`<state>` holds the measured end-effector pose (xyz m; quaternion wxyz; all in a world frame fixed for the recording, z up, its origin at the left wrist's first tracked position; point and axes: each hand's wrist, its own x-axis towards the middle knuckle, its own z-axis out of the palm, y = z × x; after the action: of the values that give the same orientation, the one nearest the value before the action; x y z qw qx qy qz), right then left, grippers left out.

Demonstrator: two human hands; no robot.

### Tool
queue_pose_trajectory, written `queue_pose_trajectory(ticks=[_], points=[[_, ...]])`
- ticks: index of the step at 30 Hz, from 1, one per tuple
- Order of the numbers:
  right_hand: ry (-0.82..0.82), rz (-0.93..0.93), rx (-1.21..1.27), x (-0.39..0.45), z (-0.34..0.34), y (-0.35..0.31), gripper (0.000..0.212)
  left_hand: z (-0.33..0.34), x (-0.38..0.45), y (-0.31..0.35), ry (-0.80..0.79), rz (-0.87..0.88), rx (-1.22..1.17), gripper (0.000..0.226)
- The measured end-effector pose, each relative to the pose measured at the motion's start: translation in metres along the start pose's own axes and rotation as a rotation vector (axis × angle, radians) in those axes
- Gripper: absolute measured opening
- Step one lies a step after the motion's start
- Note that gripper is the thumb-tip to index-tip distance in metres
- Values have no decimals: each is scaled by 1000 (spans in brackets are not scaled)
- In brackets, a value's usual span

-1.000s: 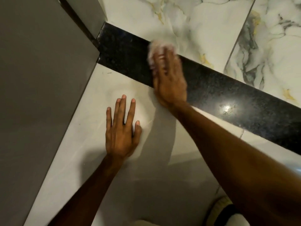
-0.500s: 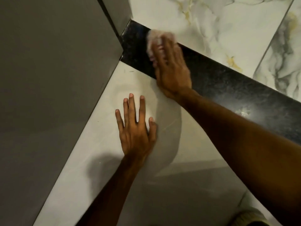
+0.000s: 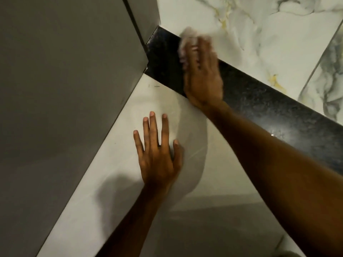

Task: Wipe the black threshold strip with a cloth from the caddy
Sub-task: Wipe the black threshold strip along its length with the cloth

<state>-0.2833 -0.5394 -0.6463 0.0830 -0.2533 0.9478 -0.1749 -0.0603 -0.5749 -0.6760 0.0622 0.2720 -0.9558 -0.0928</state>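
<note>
The black speckled threshold strip (image 3: 259,97) runs diagonally from the grey wall corner at upper middle down to the right edge. My right hand (image 3: 203,75) lies flat across the strip near its left end, pressing a pale cloth (image 3: 187,37) that shows blurred past the fingertips. My left hand (image 3: 159,154) rests palm down on the pale floor tile below the strip, fingers spread, holding nothing. The caddy is out of view.
A grey wall or door panel (image 3: 65,89) fills the left side and meets the strip's end. Marbled white tiles (image 3: 259,34) lie beyond the strip. A glossy reflection (image 3: 278,132) shows on the strip at right. Pale floor tile (image 3: 213,210) spreads below.
My right hand with the cloth has stayed near the strip's left end, shifting slightly along it. The view has moved left and closer. My left hand stays planted on the tile.
</note>
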Motion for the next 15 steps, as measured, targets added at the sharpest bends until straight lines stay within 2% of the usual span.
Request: queue_pose_trajectory(ticks=[2, 4, 6, 8, 11, 13, 15], points=[[-90, -253, 11, -19, 5, -16, 66, -2, -1, 1, -12, 1, 17, 68], [-137, -353, -4, -69, 4, -6, 62, -4, -2, 1, -12, 14, 57, 66], [-80, -279, -31, -123, -3, 28, 60, -6, -3, 2, -17, 27, 54, 66], [15, -79, -58, -157, -16, 73, 60, -7, -2, 3, -26, 30, 32, 67], [121, 189, -104, -151, -32, 121, 60, -4, -4, 5, -30, 107, 35, 69], [187, 253, -95, -124, -33, 124, 61, -1, -7, 5, -42, 218, 51, 69], [193, 211, -62, -108, -28, 118, 63, 4, -12, 15, -60, 344, 60, 68]])
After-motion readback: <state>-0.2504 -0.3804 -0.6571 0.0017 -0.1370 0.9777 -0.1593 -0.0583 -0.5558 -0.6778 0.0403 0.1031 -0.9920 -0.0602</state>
